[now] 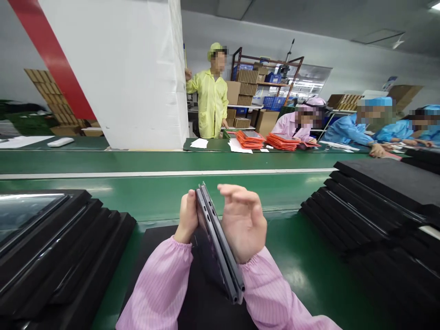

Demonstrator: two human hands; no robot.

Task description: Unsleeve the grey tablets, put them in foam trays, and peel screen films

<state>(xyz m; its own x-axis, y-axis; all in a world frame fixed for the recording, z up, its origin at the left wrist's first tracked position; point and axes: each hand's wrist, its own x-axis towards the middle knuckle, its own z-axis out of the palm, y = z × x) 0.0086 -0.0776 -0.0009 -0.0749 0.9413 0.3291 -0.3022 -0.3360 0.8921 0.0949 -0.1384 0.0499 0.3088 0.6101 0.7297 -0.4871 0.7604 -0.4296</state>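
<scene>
A slim dark grey laptop-like device (220, 247), with ports along its edge, stands on its side in the middle of the view. My left hand (187, 216) holds its left face, thumb up at the top edge. Against the other face rests the heel of my right hand (243, 222), its fingers apart and curving over beside the device. A black foam sheet (154, 256) lies beneath on the green surface. Both wrists are in pink striped sleeves.
Stacked black foam trays (103, 238) stand at the left, a glossy panel on top; another stack (371, 201) is at the right. Across the green bench (154, 160) are orange bundles (249, 140), a standing person in yellow (212, 101) and several seated people.
</scene>
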